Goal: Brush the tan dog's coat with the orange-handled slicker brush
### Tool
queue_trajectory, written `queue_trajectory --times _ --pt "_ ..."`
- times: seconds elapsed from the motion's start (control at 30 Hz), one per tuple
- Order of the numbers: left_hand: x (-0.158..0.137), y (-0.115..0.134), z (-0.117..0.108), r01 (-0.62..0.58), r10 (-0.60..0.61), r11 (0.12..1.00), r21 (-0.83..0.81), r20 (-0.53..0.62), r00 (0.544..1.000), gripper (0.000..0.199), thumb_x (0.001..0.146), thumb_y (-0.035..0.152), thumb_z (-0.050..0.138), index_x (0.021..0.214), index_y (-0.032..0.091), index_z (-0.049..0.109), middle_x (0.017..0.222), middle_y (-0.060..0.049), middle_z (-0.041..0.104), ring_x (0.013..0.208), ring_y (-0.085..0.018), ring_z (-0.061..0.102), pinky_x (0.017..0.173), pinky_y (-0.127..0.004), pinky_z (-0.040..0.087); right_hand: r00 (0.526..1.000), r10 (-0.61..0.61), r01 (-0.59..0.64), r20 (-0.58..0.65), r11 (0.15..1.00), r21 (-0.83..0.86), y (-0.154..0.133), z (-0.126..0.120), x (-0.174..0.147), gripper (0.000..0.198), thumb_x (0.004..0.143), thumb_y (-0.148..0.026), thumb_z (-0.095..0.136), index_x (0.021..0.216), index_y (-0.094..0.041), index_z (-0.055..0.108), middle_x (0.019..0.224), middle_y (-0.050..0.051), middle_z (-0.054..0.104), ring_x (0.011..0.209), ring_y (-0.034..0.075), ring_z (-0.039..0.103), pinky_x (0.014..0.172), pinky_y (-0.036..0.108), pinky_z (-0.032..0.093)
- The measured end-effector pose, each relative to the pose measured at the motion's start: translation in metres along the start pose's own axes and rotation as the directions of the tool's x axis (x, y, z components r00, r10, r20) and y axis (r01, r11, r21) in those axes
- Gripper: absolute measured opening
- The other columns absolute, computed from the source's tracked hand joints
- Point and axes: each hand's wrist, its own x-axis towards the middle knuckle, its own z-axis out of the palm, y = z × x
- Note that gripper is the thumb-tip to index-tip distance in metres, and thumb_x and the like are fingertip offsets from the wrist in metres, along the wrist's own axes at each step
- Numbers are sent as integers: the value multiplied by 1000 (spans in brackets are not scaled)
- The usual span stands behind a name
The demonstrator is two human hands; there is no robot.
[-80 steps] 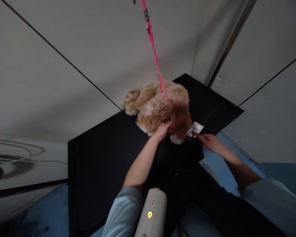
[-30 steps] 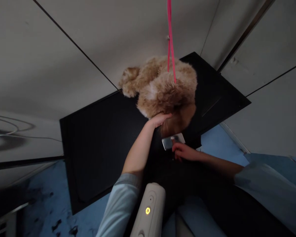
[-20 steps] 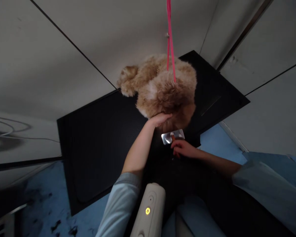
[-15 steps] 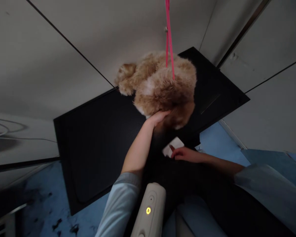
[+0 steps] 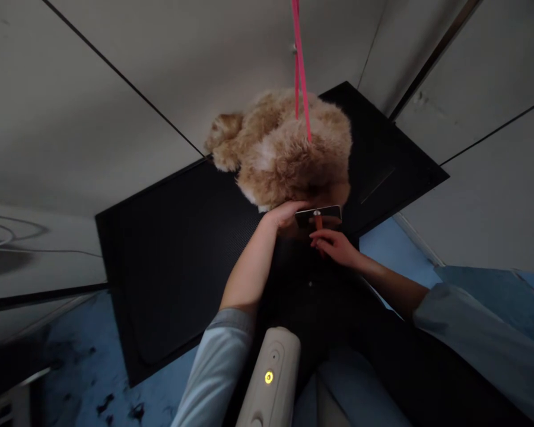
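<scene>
A fluffy, light-brown dog [image 5: 289, 148] is on a black grooming table [image 5: 178, 261], with pink straps [image 5: 301, 71] running up from it. My left hand [image 5: 285, 213] grips the dog's coat at the near side; its fingertips are partly hidden in the fur. In my right hand [image 5: 337, 246] is a slicker brush [image 5: 319, 216], held by its reddish handle with the fingers closed. The brush's flat, wide head is up against the near end of the dog, just right of my left hand. Dim light and blur hide the bristles.
Pale wall panels [image 5: 151, 53] stand close behind the table. Blue floor [image 5: 84, 350] shows below, with dark tufts scattered at the left. A white device with a yellow light [image 5: 269, 378] hangs in front of my body. Cables [image 5: 40, 246] lie at far left.
My right hand has raised the slicker brush from below the dog up to its fur, and the head has turned edge-on to view. My left hand has stayed at the coat.
</scene>
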Motion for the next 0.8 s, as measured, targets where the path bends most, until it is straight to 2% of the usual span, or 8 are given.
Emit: queue_trajectory --times 0.07,0.17,0.3,0.4,0.5,0.67,0.73,0.8 --pt "1 -1 1 -59 60 998 10 -31 998 11 82 12 67 87 13 76 88 -10 77 95 -25 72 102 -41 51 997 67 -67 -39 998 13 3 0 4 26 79 -30 59 99 -17 68 73 0 68 51 9 55 49 22 45" --pt "3 -5 -3 -109 109 994 2 -76 991 12 80 11 70 90 15 76 97 -11 77 106 -25 71 105 -39 49 953 248 -246 173 969 -32 11 4 -9 27 77 -26 54 98 -16 69 63 -2 65 44 10 53 45 23 41" --pt "6 -11 -8 -59 57 996 -62 -45 997 12 82 16 69 92 14 76 97 -13 77 99 -27 72 101 -43 52 862 136 -51 488 982 -184 -5 3 -19 20 76 -24 62 89 -18 76 76 1 73 69 16 67 65 26 51" --pt "6 -8 -10 33 -33 999 -35 3 999 13 86 17 63 86 13 76 84 -12 76 86 -24 73 95 -38 55 970 -21 63 243 985 -163 -15 -1 0 29 80 -26 59 102 -20 76 83 2 73 68 14 64 62 23 49" --pt "5 -2 -14 85 -83 994 -66 44 996 14 87 18 63 84 11 75 77 -11 74 78 -21 72 89 -37 56 1000 6 -4 19 991 -137 1 1 10 33 80 -28 55 106 -17 74 77 1 71 52 9 54 49 20 42" --pt "3 1 -17 -47 43 992 -115 -35 998 9 78 15 72 87 11 74 84 -10 76 83 -22 73 96 -38 53 904 238 -173 356 964 -204 20 7 -11 28 75 -22 56 95 -18 76 65 -1 67 49 9 54 46 19 41" --pt "3 3 -16 -49 44 995 -84 -64 997 9 80 11 68 86 11 74 83 -9 76 81 -21 73 98 -38 53 940 146 -92 307 979 -183 7 4 -6 31 78 -25 56 101 -20 76 72 0 70 49 9 53 47 20 41" --pt "2 5 -14 10 -12 998 -66 -34 999 14 84 12 61 85 11 75 78 -9 75 82 -21 73 99 -38 52 993 -23 42 118 986 -159 -5 1 7 37 82 -30 55 113 -21 74 81 1 72 51 8 52 49 20 42"
